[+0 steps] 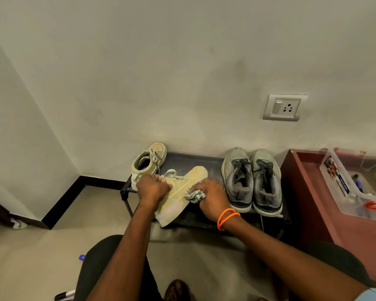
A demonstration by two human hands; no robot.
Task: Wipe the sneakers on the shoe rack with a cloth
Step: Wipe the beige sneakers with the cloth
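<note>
The left hand grips the collar of a tan sneaker, holding it tilted over the black shoe rack. The right hand, with orange bands on its wrist, holds a bunched cloth against the sneaker's side. A second tan sneaker stands on the rack's far left corner; a grey pair sits at the right. A clear plastic bin rests on the reddish cabinet beside the rack, and a wall socket is mounted above.

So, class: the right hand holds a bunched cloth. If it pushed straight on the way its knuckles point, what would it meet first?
Most likely the yellow sneaker: the right hand points left, and its cloth already looks pressed to that shoe's side, though depth is unclear.
</note>
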